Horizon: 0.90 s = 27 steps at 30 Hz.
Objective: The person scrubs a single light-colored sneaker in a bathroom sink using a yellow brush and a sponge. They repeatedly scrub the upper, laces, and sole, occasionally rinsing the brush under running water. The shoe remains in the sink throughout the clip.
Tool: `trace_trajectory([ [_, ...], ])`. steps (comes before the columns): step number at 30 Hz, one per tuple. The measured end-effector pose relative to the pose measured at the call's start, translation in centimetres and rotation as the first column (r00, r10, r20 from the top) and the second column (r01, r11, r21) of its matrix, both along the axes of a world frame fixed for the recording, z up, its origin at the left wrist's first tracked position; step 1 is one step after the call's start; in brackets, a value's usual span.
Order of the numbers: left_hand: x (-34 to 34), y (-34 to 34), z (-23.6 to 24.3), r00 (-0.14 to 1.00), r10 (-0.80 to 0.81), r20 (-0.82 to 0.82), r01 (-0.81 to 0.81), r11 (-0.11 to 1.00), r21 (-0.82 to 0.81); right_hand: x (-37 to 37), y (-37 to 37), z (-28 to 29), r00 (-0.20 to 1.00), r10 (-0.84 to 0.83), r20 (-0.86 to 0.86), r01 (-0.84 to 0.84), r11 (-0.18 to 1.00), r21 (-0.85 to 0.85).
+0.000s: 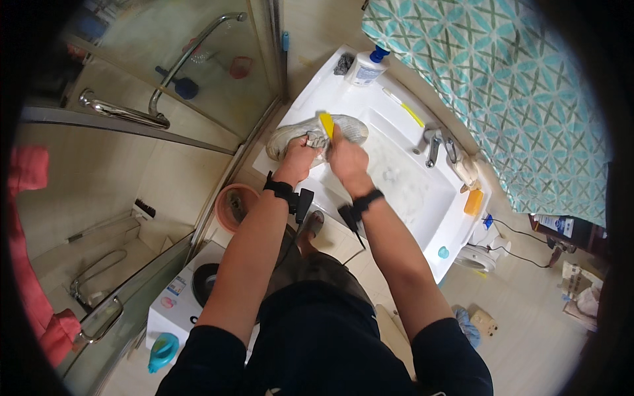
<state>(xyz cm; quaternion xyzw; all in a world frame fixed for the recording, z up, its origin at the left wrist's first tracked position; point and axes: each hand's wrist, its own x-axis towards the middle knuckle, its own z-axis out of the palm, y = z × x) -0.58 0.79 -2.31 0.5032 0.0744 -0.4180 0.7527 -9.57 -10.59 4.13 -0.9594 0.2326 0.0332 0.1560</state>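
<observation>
Over the left part of the white sink [432, 234], a pale grey-white shoe [284, 135] lies across the rim, its laces bunched at the middle. My left hand [298, 160] is closed on the shoe near its laces and opening. In my right hand [347, 158] is a yellow-handled brush [327, 123], its head against the shoe's upper; the bristles are mostly hidden and a little blurred. Black bands with small dark boxes are strapped round both wrists. Cloudy, sudsy water [403, 188] stands in the basin to the right of my right hand.
A blue-capped white pump bottle [367, 68], a yellow toothbrush [413, 114], the faucet [432, 146] and an orange soap bar [473, 202] line the sink's far and right edges. A terracotta-coloured bucket [219, 210] stands below left. The glass shower door [178, 72] is at left, a patterned curtain [489, 86] at upper right.
</observation>
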Motion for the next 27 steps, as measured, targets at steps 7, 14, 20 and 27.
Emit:
trace_trajectory([
  [7,0.6,0.2,-0.4,0.998,-0.037,-0.043,0.041,0.995,0.094,-1.4,0.7,1.3,0.953,-0.005,-0.303,0.049,0.989,0.137],
  [14,0.3,-0.2,0.8,0.993,0.052,-0.11,-0.057,0.997,-0.05,1.3,-0.4,0.2,0.995,-0.093,-0.038,0.088,0.99,-0.11],
  [20,0.4,0.0,1.4,0.994,0.061,-0.095,-0.057,0.997,0.049,-1.1,-0.7,-0.4,0.965,-0.02,-0.262,-0.016,0.99,-0.137],
  [27,0.2,-0.7,2.1,0.982,0.128,-0.141,-0.119,0.99,0.071,-1.5,-1.9,-1.4,0.978,-0.093,-0.188,0.079,0.993,-0.083],
])
